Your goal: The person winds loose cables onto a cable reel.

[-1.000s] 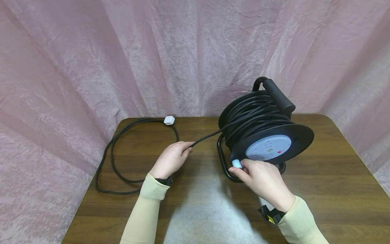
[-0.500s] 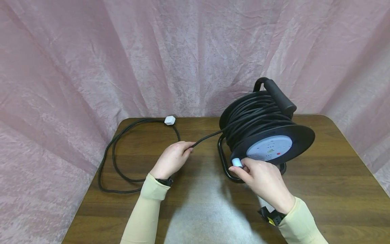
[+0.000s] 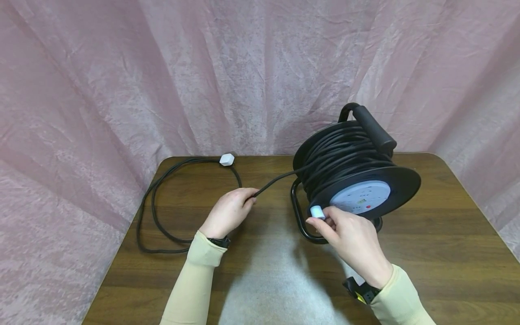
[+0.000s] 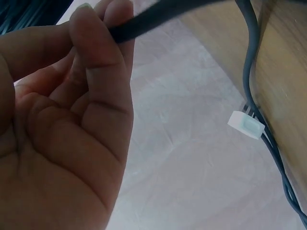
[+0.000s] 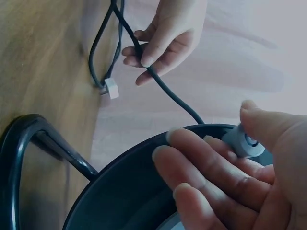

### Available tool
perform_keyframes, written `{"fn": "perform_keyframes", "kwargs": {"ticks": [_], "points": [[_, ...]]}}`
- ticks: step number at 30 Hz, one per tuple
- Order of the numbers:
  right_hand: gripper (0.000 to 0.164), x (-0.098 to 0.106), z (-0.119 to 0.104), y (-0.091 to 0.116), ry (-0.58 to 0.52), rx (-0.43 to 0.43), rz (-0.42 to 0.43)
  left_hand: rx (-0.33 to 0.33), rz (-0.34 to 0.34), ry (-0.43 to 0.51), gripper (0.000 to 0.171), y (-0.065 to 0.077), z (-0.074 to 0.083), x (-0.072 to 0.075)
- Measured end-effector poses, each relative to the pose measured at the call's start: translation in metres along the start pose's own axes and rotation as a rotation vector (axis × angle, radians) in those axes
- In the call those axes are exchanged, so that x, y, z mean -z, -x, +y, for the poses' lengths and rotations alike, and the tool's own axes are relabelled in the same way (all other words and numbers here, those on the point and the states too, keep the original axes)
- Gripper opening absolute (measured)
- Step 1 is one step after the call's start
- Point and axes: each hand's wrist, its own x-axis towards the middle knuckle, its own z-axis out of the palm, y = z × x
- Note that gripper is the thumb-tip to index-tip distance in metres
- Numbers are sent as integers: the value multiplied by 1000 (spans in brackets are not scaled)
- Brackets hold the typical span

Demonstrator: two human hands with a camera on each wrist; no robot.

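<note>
A black cable reel [image 3: 345, 158] stands on its tubular frame at the right of the table, wound with many turns of cable. My right hand [image 3: 353, 239] pinches the pale knob [image 3: 318, 212] at the edge of the reel's front disc; the right wrist view shows this knob [image 5: 243, 142] between thumb and fingers. Between thumb and fingertips, my left hand [image 3: 227, 212] holds the black cable [image 3: 280, 177] where it runs slightly slack to the reel. In the left wrist view the cable [image 4: 158, 19] passes through the pinch.
A white plug [image 3: 226, 160] lies at the table's back edge. Loose cable loops [image 3: 140, 225] spread over the left of the wooden table [image 3: 447, 243]. The reel's carrying handle [image 3: 373, 128] rises near the pink curtain [image 3: 260, 67] behind.
The loose loop at left has drawn in to the right. The knob and my right fingers have shifted slightly up, and the front disc has turned a little. My left hand stays nearly in place.
</note>
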Motion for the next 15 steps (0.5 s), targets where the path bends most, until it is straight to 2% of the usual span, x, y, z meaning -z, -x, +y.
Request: {"fn": "perform_keyframes", "kwargs": {"ticks": [10, 15], "points": [[25, 5, -4, 0, -41, -18, 86, 18, 8, 9, 30, 1, 2, 3], [23, 3, -3, 0, -55, 28, 155, 23, 11, 22, 31, 2, 3, 4]]}}
